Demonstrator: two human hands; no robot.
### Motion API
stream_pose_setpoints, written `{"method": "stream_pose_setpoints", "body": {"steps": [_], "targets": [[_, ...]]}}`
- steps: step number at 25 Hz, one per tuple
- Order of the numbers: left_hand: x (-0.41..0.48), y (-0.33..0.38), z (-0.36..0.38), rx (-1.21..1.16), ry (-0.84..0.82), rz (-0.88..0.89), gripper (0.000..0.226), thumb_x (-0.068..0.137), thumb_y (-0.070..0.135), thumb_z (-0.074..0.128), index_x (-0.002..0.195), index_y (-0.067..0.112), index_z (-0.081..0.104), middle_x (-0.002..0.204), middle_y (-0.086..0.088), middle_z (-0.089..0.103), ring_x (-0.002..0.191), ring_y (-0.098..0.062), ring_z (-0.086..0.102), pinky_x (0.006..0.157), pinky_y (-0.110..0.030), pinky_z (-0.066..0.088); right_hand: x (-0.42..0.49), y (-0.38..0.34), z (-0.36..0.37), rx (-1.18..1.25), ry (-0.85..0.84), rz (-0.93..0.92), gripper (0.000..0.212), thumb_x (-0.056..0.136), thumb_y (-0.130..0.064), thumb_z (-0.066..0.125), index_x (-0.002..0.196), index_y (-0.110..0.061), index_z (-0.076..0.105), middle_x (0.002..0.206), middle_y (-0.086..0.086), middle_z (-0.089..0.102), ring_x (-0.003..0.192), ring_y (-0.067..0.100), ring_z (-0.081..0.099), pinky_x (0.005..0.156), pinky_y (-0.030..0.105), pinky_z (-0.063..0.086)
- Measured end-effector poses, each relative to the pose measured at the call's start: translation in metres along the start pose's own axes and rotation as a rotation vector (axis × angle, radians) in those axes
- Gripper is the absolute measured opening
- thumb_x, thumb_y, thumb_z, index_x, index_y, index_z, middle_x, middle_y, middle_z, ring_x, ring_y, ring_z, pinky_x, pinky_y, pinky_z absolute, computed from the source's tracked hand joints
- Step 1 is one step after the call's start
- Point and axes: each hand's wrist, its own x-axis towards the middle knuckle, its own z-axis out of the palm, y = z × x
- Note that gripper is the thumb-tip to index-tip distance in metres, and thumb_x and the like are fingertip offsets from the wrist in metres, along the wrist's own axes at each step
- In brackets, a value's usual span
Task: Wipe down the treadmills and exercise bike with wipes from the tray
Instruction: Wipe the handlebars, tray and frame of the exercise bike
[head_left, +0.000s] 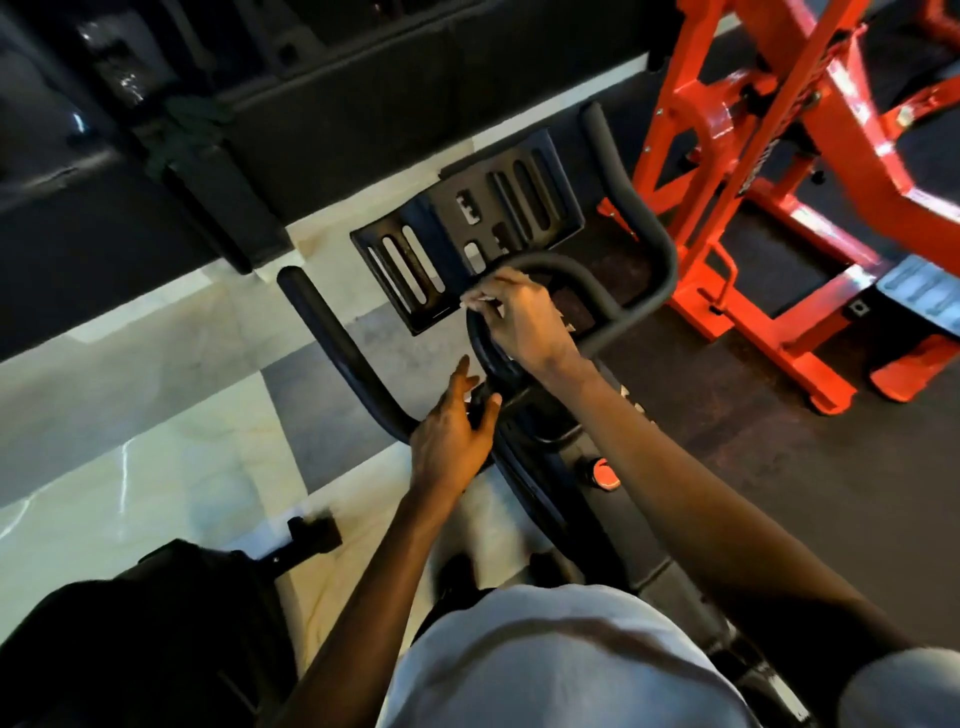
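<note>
- Looks down over the exercise bike (540, 467) from above, chest in a grey shirt (545, 665) at the bottom edge.
- Grips a small white wipe (480, 300) in the right hand (524, 322), fingers curled round it, only a crumpled corner showing past the fingertips.
- Presses that wipe against the inner loop of the black handlebar (644, 228), at the loop's left-hand bend, just below the slotted black bracket (467, 228).
- Holds the left hand (452, 431) loose and open, fingers nearly straight, thumb spread apart, nothing in it.
- Places that left hand at the middle of the handlebar, where the left horn meets the stem; cannot tell whether touching or just above.
- Shows a red knob (605, 475) on the frame below the handlebar, between the two forearms.
- Stands on a pale tiled floor (130, 457) at left, with a dark mat (779, 467) at right.
- Faces an orange machine (779, 182) on the mat, just beside the handlebar's right horn.
</note>
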Motion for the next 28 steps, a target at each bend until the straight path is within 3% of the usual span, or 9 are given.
{"method": "stream_pose_setpoints", "body": {"steps": [2, 6, 11, 14, 16, 20, 22, 24, 28], "targets": [[0.002, 0.014, 0.005, -0.057, -0.013, -0.033, 0.066, 0.101, 0.044, 0.053, 0.158, 0.031, 0.023, 0.141, 0.008, 0.06, 0.117, -0.019, 0.065, 0.091, -0.047, 0.057, -0.018, 0.005, 0.0, 0.0, -0.014, -0.03, 0.022, 0.094, -0.005, 0.062, 0.112, -0.012, 0.073, 0.117, 0.004, 0.065, 0.11, 0.014, 0.061, 0.097, 0.021, 0.046], [0.002, 0.023, 0.016, 0.034, 0.111, -0.043, 0.066, 0.102, 0.045, 0.05, 0.16, 0.032, 0.021, 0.132, 0.008, 0.066, 0.105, -0.019, 0.07, 0.081, -0.042, 0.059, -0.013, 0.019, -0.01, -0.009, -0.033, -0.079, 0.022, 0.094, -0.004, 0.063, 0.109, -0.014, 0.075, 0.115, 0.002, 0.068, 0.108, 0.013, 0.061, 0.097, 0.021, 0.045], [0.017, 0.025, 0.013, -0.005, 0.035, -0.068, 0.071, 0.103, 0.047, 0.046, 0.161, 0.03, 0.01, 0.137, -0.002, 0.061, 0.106, -0.017, 0.067, 0.078, -0.037, 0.056, 0.005, 0.041, -0.021, 0.04, 0.157, 0.127, 0.021, 0.092, -0.005, 0.066, 0.108, -0.016, 0.075, 0.111, 0.0, 0.07, 0.106, 0.012, 0.063, 0.095, 0.028, 0.051], [0.016, 0.028, 0.017, 0.067, 0.082, -0.062, 0.07, 0.104, 0.048, 0.042, 0.161, 0.03, 0.007, 0.125, -0.004, 0.066, 0.101, -0.02, 0.069, 0.07, -0.034, 0.054, -0.002, 0.024, -0.007, 0.101, 0.17, 0.161, 0.022, 0.093, -0.007, 0.066, 0.113, -0.014, 0.072, 0.113, -0.001, 0.065, 0.101, 0.007, 0.062, 0.09, 0.005, 0.044], [0.015, 0.029, 0.018, 0.049, 0.086, -0.064, 0.07, 0.104, 0.045, 0.044, 0.161, 0.029, 0.007, 0.133, -0.004, 0.062, 0.104, -0.02, 0.068, 0.069, -0.032, 0.053, -0.005, 0.015, 0.001, 0.076, 0.112, 0.076, 0.021, 0.095, -0.007, 0.065, 0.114, -0.014, 0.072, 0.111, -0.001, 0.061, 0.096, 0.003, 0.058, 0.083, -0.001, 0.038], [0.034, 0.038, 0.014, -0.085, 0.078, 0.002, 0.072, 0.104, 0.035, 0.049, 0.161, 0.029, 0.005, 0.159, -0.004, 0.025, 0.102, -0.016, 0.065, 0.075, -0.025, 0.053, 0.013, 0.035, -0.021, 0.072, 0.146, 0.062, 0.019, 0.096, -0.008, 0.065, 0.112, -0.013, 0.073, 0.112, 0.004, 0.065, 0.098, 0.006, 0.062, 0.086, 0.007, 0.045], [0.046, 0.044, 0.014, -0.085, 0.089, 0.001, 0.069, 0.106, 0.034, 0.047, 0.162, 0.028, 0.007, 0.157, -0.005, 0.023, 0.092, -0.011, 0.063, 0.072, -0.016, 0.048, 0.019, 0.049, -0.038, 0.091, 0.216, 0.181, 0.019, 0.096, -0.009, 0.064, 0.111, -0.014, 0.073, 0.114, 0.002, 0.066, 0.096, 0.001, 0.061, 0.086, 0.002, 0.042], [0.052, 0.047, 0.017, -0.087, 0.085, -0.004, 0.068, 0.106, 0.036, 0.042, 0.161, 0.028, 0.003, 0.157, -0.006, 0.023, 0.076, -0.009, 0.063, 0.057, -0.011, 0.048, 0.02, 0.052, -0.039, 0.097, 0.242, 0.239, 0.019, 0.095, -0.008, 0.065, 0.111, -0.015, 0.073, 0.114, 0.002, 0.067, 0.096, 0.001, 0.062, 0.088, 0.004, 0.045], [0.051, 0.046, 0.022, -0.132, 0.081, 0.009, 0.068, 0.107, 0.035, 0.041, 0.16, 0.032, -0.001, 0.155, -0.006, 0.025, 0.063, -0.012, 0.062, 0.049, -0.02, 0.054, 0.018, 0.03, -0.016, 0.108, 0.133, 0.126, 0.023, 0.096, -0.009, 0.062, 0.116, -0.015, 0.07, 0.119, 0.001, 0.066, 0.108, 0.005, 0.062, 0.091, 0.015, 0.051]]}}
